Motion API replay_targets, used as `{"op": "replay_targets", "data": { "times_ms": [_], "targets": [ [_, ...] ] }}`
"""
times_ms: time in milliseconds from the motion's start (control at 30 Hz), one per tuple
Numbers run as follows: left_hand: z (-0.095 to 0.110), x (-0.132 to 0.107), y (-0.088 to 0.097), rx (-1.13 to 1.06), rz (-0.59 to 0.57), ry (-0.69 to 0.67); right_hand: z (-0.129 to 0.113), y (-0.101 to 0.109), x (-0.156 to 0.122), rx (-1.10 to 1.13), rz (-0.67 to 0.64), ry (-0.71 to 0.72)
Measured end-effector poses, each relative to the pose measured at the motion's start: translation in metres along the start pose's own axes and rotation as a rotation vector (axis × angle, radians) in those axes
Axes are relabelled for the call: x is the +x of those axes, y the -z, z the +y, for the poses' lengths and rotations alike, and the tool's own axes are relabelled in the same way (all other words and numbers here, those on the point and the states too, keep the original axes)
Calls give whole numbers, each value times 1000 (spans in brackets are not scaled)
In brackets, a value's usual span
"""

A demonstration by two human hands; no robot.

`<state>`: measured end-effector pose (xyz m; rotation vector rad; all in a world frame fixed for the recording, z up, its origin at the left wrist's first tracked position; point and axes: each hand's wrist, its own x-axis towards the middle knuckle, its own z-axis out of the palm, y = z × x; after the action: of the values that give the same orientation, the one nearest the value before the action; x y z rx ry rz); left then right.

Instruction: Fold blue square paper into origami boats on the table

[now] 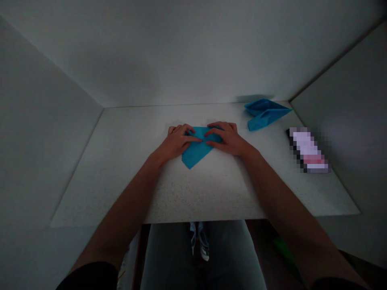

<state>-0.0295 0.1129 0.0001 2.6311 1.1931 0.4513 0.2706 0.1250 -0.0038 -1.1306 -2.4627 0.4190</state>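
Observation:
A partly folded sheet of blue paper (197,154) lies on the white tabletop (121,153), one pointed corner toward me. My left hand (177,143) grips its left side, thumb stretched over the middle and the other fingers curled at the far edge. On the right side, my right hand (228,138) holds the paper with bent fingers and the thumb pressing near the centre. Both thumbs come close together at the middle crease. Part of the paper's far edge is hidden under the fingers.
At the back right stands a folded blue paper model (266,114) with a sharp tip pointing right. A phone (310,151), blurred out by pixels, lies by the right wall (350,121). White walls enclose the table at the left, back and right.

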Motion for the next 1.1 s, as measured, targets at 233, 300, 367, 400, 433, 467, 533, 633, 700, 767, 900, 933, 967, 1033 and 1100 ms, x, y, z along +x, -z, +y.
{"op": "replay_targets", "data": {
  "times_ms": [233, 300, 367, 400, 433, 467, 533, 633, 700, 767, 900, 933, 967, 1033, 1100],
  "targets": [
    [2, -1, 3, 13, -11, 8, 3, 8, -2, 33, -48, -1],
    [6, -2, 6, -3, 5, -9, 6, 10, -3, 40, -54, 9],
    [10, -4, 9, -16, 14, -15, 9, 11, -3, 39, -55, 21],
    [12, -4, 11, -20, 15, -18, 10, 11, -3, 36, -53, 27],
    [13, -4, 13, -21, 13, -22, 10, 12, -3, 33, -50, 35],
    [14, -4, 14, -21, 11, -25, 11, 13, -3, 30, -46, 44],
    [15, -4, 17, -18, 3, -32, 11, 14, -3, 30, -48, 67],
    [16, -4, 18, -13, -8, -45, 9, 15, -4, 31, -70, 90],
    [15, -4, 18, -15, -7, -57, 8, 16, -5, 30, -81, 93],
    [14, -3, 18, -22, -5, -64, 7, 15, -5, 29, -76, 99],
    [13, -4, 20, -46, 6, -63, 7, 17, -2, 41, -59, 121],
    [14, -4, 20, -51, 10, -65, 7, 17, -2, 49, -57, 125],
    [14, -4, 20, -55, 14, -71, 8, 18, -1, 60, -56, 130],
    [17, -5, 20, -62, 19, -80, 9, 19, 0, 82, -50, 136],
    [19, -5, 18, -62, 23, -84, 10, 19, 0, 96, -42, 137]
  ]
}}
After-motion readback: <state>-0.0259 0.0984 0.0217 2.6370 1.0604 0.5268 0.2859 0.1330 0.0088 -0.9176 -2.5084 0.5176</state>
